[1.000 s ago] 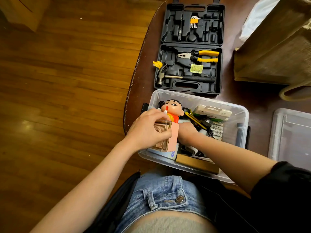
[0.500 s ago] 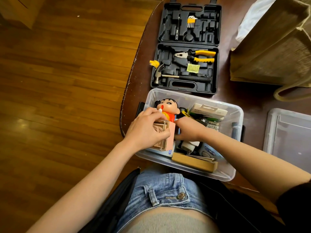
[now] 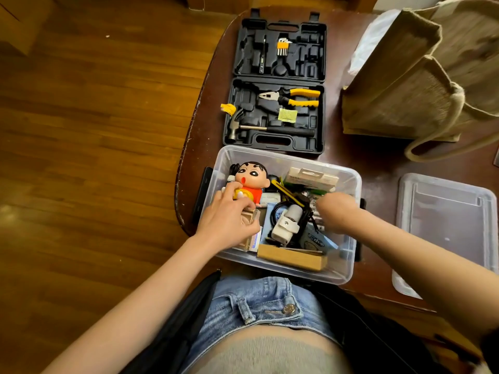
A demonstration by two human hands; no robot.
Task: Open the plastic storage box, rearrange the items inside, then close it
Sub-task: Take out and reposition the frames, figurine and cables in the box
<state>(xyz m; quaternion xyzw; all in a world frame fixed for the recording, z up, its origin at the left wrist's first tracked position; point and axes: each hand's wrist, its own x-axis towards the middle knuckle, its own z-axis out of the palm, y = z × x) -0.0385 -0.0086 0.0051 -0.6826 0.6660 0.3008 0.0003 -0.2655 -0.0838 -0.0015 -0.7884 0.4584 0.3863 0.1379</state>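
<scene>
The clear plastic storage box [image 3: 351, 233] stands open on the table's near edge, full of items. Its clear lid [image 3: 445, 228] lies flat to the right. My left hand [image 3: 229, 220] rests in the box's left side on a small clear-and-pink box [image 3: 249, 233], fingers reaching the cartoon doll [image 3: 252, 179]. My right hand [image 3: 337, 209] is deeper in the box's right half, fingers curled down among black cables and packets; what it holds is hidden. A white adapter [image 3: 286, 222] and a tan cardboard box [image 3: 291, 256] lie between the hands.
A black tool case [image 3: 275, 85] lies open behind the box, with pliers, a hammer and hex keys. A burlap bag [image 3: 421, 74] stands at the back right. The dark table edge [image 3: 186, 168] drops to wooden floor on the left.
My right hand has moved rightward across the box, uncovering the white adapter. My left hand has shifted a little toward the doll, staying on the small box.
</scene>
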